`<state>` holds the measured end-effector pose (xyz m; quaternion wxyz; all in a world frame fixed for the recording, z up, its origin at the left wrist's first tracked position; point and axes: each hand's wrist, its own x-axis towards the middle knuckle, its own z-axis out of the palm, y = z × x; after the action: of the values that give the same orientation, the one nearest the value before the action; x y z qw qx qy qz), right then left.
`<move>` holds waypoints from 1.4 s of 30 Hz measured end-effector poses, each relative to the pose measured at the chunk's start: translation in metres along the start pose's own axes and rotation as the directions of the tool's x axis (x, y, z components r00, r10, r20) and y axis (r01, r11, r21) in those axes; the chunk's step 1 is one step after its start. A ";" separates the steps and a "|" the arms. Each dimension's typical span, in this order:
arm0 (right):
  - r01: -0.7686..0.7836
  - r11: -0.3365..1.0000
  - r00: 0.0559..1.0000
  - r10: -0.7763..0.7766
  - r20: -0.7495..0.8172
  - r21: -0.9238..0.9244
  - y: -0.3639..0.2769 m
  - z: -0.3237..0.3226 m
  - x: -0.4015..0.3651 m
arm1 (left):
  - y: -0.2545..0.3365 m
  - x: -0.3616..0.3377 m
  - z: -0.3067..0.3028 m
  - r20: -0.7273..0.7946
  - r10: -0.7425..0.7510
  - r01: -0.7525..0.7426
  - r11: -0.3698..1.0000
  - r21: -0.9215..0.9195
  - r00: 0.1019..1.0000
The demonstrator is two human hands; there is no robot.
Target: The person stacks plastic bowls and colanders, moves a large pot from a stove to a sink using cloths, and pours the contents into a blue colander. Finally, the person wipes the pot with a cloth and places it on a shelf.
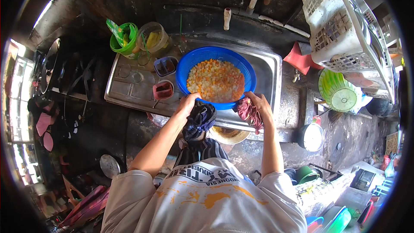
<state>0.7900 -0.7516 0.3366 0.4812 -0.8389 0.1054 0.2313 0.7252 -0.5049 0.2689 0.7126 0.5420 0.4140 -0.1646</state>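
A blue plastic colander (210, 52) full of diced orange and pale vegetables (215, 77) rests over the steel sink (268, 67). Steam or haze hangs over the pieces. My left hand (188, 104) is closed at its near left rim, with a bunched dark cloth (201, 115) under the fingers. At the near right rim my right hand (258, 104) grips a crumpled reddish cloth (249, 113). Both cloths hang at the colander's side, and my fingertips are partly hidden. Below the colander, partly covered, stands a wide pot (230, 135).
Left on the drainboard are a red container (163, 90), a dark divided container (165, 66), a glass (137, 77), a clear bucket (153, 38) and a green bucket (125, 41). A tap (296, 76) and white dish rack (340, 26) are at the right.
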 end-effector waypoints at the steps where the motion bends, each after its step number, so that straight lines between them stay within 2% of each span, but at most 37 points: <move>1: -0.020 1.000 1.000 0.020 0.008 -0.015 -0.006 -0.002 -0.006 | -0.004 0.007 -0.003 -0.010 0.004 -0.004 1.000 -0.009 1.000; 3: -0.063 0.997 0.998 0.064 0.018 -0.046 -0.016 -0.007 -0.017 | -0.001 0.000 -0.004 0.009 0.022 -0.022 0.998 -0.057 1.000; 4: -0.087 0.994 0.994 0.082 -0.068 -0.071 -0.005 -0.006 -0.012 | 0.002 -0.003 -0.005 0.021 0.032 -0.031 0.996 -0.081 0.999; 7: -0.281 0.897 0.952 0.215 0.218 0.342 0.033 -0.022 0.008 | 0.008 -0.011 -0.009 0.046 0.064 -0.061 0.996 -0.064 0.997; 8: -0.310 0.924 0.945 0.275 0.175 0.223 0.050 -0.028 0.020 | 0.009 -0.014 -0.010 0.071 0.125 -0.116 0.986 -0.119 0.990; 10: -0.034 0.996 0.979 0.048 0.198 -0.077 0.081 -0.032 0.037 | 0.012 -0.022 -0.013 0.055 0.100 -0.092 0.985 -0.143 0.993; 11: 0.116 0.968 0.970 -0.062 0.235 -0.223 0.097 -0.032 0.046 | 0.016 -0.029 -0.013 0.033 0.101 -0.095 0.984 -0.149 0.994; 12: 0.433 0.801 0.897 -0.340 0.283 -0.413 0.115 -0.028 0.056 | 0.014 -0.025 -0.020 0.055 0.069 -0.062 0.991 -0.117 0.996; 14: 0.558 0.815 0.828 -0.533 0.174 -0.156 0.160 -0.011 0.092 | 0.014 -0.034 -0.019 -0.021 0.153 -0.155 0.982 -0.111 0.988; 15: 0.453 0.890 0.881 -0.440 0.176 -0.047 0.164 -0.007 0.097 | 0.019 -0.047 -0.015 -0.067 0.219 -0.225 0.969 -0.098 0.973; 16: 0.335 0.940 0.924 -0.341 0.175 0.062 0.167 -0.003 0.102 | 0.010 -0.030 -0.030 -0.021 0.097 -0.099 0.987 -0.124 0.995; 17: -0.004 0.991 0.960 -0.034 0.277 0.135 0.156 0.001 0.107 | 0.011 -0.037 -0.029 -0.026 0.092 -0.095 0.987 -0.132 0.995; 18: -0.345 0.924 0.881 0.258 0.395 0.165 0.146 0.005 0.110 | 0.015 -0.048 -0.026 -0.031 0.088 -0.092 0.986 -0.141 0.996; 20: -0.441 0.891 0.808 0.342 0.480 0.108 0.139 0.015 0.117 | 0.018 -0.058 -0.025 -0.015 0.077 -0.078 0.980 -0.182 0.997; 22: -0.380 0.915 0.832 0.274 0.483 0.137 0.138 0.019 0.118 | 0.020 -0.071 -0.025 0.000 0.041 -0.041 0.980 -0.194 0.999; 23: -0.270 0.943 0.883 0.163 0.440 0.192 0.142 0.021 0.115 | 0.023 -0.081 -0.023 0.006 0.023 -0.021 0.979 -0.202 1.000; 24: -0.154 0.958 0.919 0.049 0.392 0.242 0.136 0.020 0.107 | 0.025 -0.091 -0.019 0.002 0.071 -0.069 0.977 -0.203 0.998; 26: -0.278 0.940 0.912 0.193 0.361 0.199 0.108 0.012 0.092 | 0.033 -0.112 -0.009 -0.050 0.051 -0.061 0.973 -0.225 0.997; 29: -0.322 0.946 0.915 0.301 0.267 0.036 0.124 0.030 0.118 | 0.030 -0.118 -0.013 -0.076 0.078 -0.095 0.965 -0.244 0.994; 30: -0.239 0.966 0.945 0.207 0.255 0.101 0.152 0.041 0.138 | 0.029 -0.120 -0.017 -0.068 0.090 -0.104 0.962 -0.253 0.994; 32: 0.093 0.990 0.982 -0.074 0.174 -0.103 0.165 0.041 0.138 | 0.028 -0.127 -0.017 -0.096 0.101 -0.122 0.960 -0.251 0.990; 34: 0.132 0.972 0.986 -0.108 0.130 -0.195 0.169 0.044 0.139 | 0.032 -0.137 -0.015 -0.131 0.125 -0.155 0.955 -0.251 0.983; 36: -0.112 0.982 0.988 0.126 0.086 -0.153 0.167 0.048 0.142 | 0.030 -0.139 -0.018 -0.159 0.162 -0.201 0.941 -0.272 0.974; 39: -0.139 0.989 0.988 0.142 0.061 -0.057 0.182 0.045 0.137 | 0.032 -0.143 -0.020 -0.183 0.192 -0.230 0.949 -0.214 0.964; 42: -0.156 0.982 0.988 0.155 -0.013 -0.103 0.193 0.042 0.133 | 0.036 -0.152 -0.028 -0.136 0.191 -0.218 0.949 -0.229 0.972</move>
<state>0.8164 -0.8090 0.1068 0.4173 -0.8525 0.1596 0.2712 0.6466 -0.4993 0.4068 0.7623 0.4993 0.4117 -0.0072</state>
